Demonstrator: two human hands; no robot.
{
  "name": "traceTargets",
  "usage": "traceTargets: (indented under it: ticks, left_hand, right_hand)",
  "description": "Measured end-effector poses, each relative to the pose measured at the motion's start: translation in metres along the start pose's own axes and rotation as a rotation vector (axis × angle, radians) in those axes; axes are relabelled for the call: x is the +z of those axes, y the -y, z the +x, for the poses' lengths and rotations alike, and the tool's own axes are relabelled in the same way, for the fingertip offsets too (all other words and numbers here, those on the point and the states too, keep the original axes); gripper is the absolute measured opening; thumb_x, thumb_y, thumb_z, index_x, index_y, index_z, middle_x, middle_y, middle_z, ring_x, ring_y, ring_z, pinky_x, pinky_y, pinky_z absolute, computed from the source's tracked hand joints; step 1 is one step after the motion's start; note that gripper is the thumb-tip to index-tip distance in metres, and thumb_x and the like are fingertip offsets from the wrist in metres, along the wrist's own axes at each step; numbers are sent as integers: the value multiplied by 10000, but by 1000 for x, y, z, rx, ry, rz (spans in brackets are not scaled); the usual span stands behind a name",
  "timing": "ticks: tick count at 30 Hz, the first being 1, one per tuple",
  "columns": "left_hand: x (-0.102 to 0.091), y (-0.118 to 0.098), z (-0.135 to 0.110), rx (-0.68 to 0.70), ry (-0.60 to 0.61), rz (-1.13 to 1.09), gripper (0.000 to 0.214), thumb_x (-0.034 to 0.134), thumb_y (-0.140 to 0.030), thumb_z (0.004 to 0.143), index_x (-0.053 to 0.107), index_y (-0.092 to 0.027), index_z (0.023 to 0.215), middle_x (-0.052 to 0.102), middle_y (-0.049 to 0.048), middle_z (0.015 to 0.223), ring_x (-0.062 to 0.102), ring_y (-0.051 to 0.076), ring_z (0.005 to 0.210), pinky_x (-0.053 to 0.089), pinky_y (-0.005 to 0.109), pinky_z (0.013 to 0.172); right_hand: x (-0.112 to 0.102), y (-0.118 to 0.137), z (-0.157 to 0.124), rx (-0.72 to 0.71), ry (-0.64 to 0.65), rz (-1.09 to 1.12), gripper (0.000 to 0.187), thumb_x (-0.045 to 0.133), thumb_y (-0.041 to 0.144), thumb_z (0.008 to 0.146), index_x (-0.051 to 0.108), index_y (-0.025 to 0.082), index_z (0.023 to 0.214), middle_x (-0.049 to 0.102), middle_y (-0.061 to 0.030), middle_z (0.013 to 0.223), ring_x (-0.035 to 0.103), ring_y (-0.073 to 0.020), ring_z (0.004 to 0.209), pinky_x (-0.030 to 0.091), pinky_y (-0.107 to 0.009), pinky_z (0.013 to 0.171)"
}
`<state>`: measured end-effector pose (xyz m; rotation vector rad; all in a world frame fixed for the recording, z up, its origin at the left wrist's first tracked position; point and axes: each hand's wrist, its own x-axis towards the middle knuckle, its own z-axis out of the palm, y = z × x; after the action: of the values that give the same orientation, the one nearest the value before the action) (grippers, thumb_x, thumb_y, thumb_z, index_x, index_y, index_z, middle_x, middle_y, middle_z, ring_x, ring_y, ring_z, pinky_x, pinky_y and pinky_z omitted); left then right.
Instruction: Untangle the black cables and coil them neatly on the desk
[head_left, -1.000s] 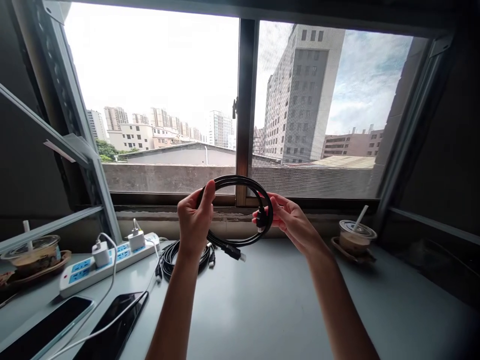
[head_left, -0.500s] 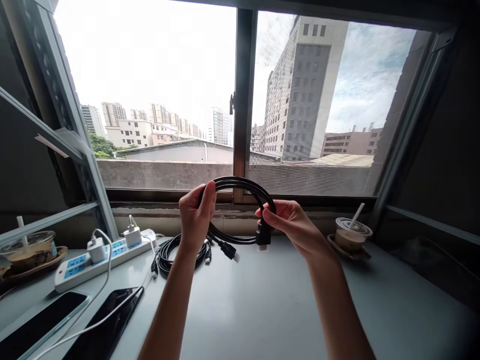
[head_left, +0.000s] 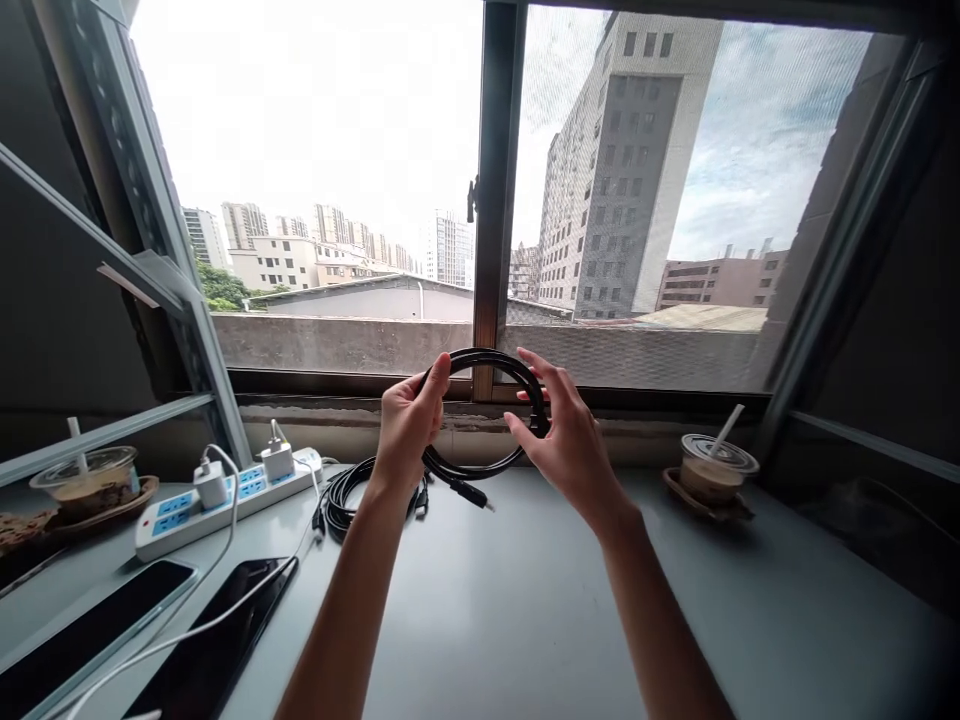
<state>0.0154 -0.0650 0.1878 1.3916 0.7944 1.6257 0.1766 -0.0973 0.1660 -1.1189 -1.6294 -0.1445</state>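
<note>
A black HDMI cable (head_left: 489, 357), wound into a round coil, is held up over the desk. My left hand (head_left: 412, 420) is closed on the coil's left side, thumb on top. At the right side of the coil is my right hand (head_left: 566, 425), its fingers spread apart around the strands and its thumb pointing inward. One cable plug (head_left: 470, 493) sticks out below the coil. The other end is mostly hidden by my right hand. Behind my left wrist, a second bundle of black cables (head_left: 346, 500) lies on the desk (head_left: 495, 620).
To the left stand a white power strip (head_left: 225, 508) with two chargers, two dark phones (head_left: 217, 630), a white cord and a drink cup (head_left: 90, 480). Another cup (head_left: 712, 470) sits on a coaster at right. A window (head_left: 495, 200) and its sill lie behind.
My right hand has loosened from a pinch at the plug to spread fingers around the coil's right side. The coil looks rounder. The whole view has shifted slightly.
</note>
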Motion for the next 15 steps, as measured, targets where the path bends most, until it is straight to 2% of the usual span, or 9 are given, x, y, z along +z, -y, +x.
traceTargets:
  ticks: [3,8,11,15]
  left_hand:
    - [-1,-7,-2,-150,137,-83,459,669,-531,710,413,-173,580,175,-103,460,96,21,376,36,171,327]
    - [-3,-14,-6,-269,326,-233,405,640,-475,768,421,-172,611,142,-101,479,70,23,381,43,134,303]
    - [-1,-12,-5,-297,354,-267,371,587,-441,822,420,-173,628,139,-99,483,77,26,381,59,117,299]
    - [7,-6,-5,-303,303,-262,377,562,-455,835,411,-173,637,148,-105,468,81,24,376,71,112,292]
  right_hand:
    - [4,-5,1,-58,-13,-85,511,458,195,850,429,287,1351,604,-51,1108,613,-159,780,492,-280,699]
    - [0,-6,4,-54,3,-143,488,371,187,902,421,257,1382,618,-36,977,589,-126,675,459,-233,651]
    - [-2,-7,5,-36,-23,-162,448,358,226,927,453,271,1363,611,-28,907,555,-110,616,439,-220,610]
    - [-3,-10,5,-67,-90,-156,413,373,280,937,503,261,1328,602,-40,851,576,-137,711,454,-229,683]
